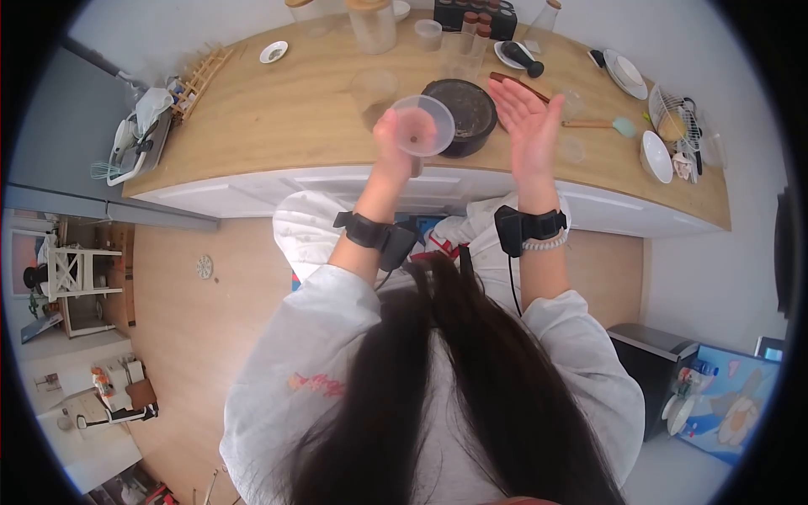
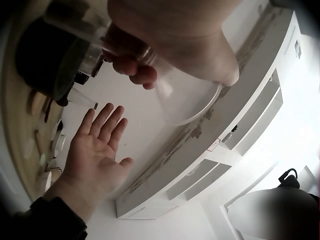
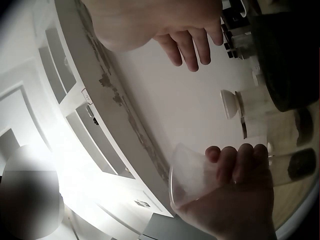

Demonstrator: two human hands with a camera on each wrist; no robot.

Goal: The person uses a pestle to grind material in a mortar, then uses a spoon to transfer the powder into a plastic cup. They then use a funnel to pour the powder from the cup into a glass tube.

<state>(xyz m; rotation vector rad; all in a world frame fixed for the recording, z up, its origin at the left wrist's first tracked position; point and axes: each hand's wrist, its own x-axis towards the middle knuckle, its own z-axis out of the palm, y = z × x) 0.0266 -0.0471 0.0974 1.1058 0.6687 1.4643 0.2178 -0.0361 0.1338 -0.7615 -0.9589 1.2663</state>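
A translucent plastic funnel (image 1: 438, 126) is gripped in my left hand (image 1: 394, 139), its wide round mouth facing up toward the head camera. Fingers of that hand curl round its narrower part in the left wrist view; part of this grip is hidden. My right hand (image 1: 528, 126) is held up with the palm showing and the fingers straight, touching nothing. Between the hands, a black round pot (image 1: 475, 118) stands on the wooden counter (image 1: 278, 118). A clear container (image 1: 370, 84) sits beside it, left of the pot in the head view.
Behind stand lidded jars (image 1: 370, 29), brown-capped tubes (image 1: 482, 35) and a black pestle (image 1: 523, 57) on a white dish. To the right lie a spatula (image 1: 623, 126), a white bowl (image 1: 656, 157) and a wire basket (image 1: 669, 105). A small dish (image 1: 273, 52) sits at left.
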